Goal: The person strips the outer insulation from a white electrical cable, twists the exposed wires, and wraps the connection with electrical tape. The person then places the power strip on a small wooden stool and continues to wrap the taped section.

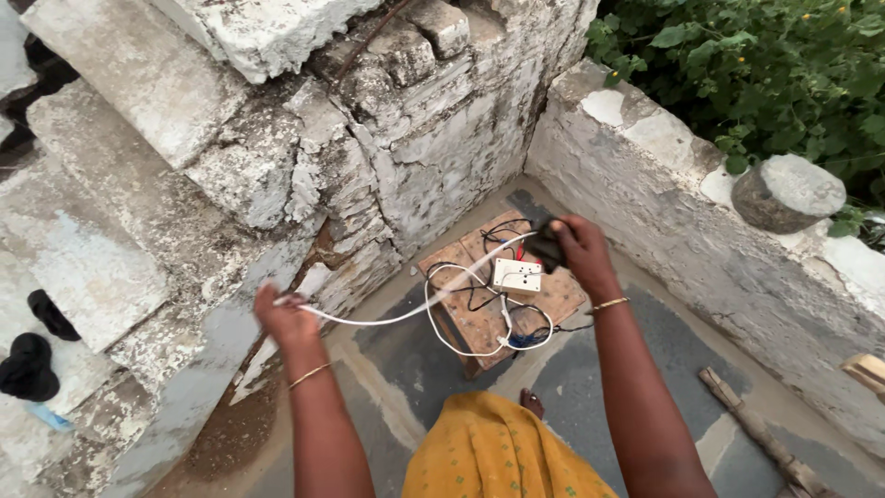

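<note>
While the left hand (284, 318) pinches 1 end of the white cable (406, 316), the cable runs taut rightward to the right hand (579, 254), closed on a dark plug (548, 243). Beyond lies a white socket box (516, 275) on a wooden stool (479, 323).

I see tight quarters: the rough stone wall (277, 157) crowds the left, the low parapet (682, 212) closes the right. Open floor (572, 387) lies before the wooden stool (479, 323), whose top is tangled with cables (461, 314).
</note>
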